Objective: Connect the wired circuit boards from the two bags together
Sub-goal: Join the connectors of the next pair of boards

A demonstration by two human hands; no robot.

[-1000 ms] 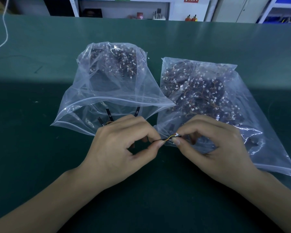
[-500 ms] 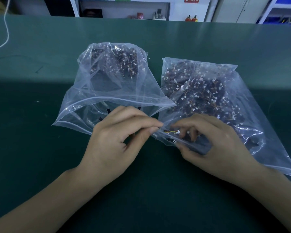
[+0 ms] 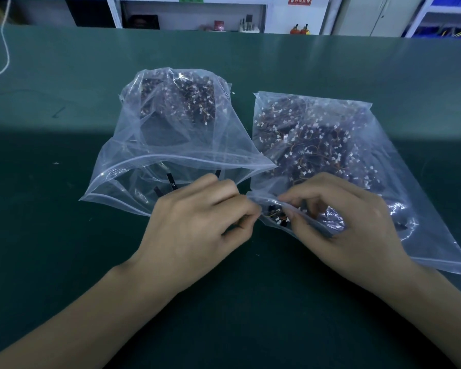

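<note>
The wired circuit boards (image 3: 277,218) lie between our curled grips, our right hand (image 3: 349,222) pinching the right bag (image 3: 383,182), our left hand (image 3: 197,225) clenched, contents unclear.

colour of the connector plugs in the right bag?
White connector plugs, scattered among dark boards in the right bag; head view.

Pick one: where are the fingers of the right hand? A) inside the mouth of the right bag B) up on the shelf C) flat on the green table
A: the right hand has its fingers tucked into the open mouth of the right bag, among the wired boards.
</note>
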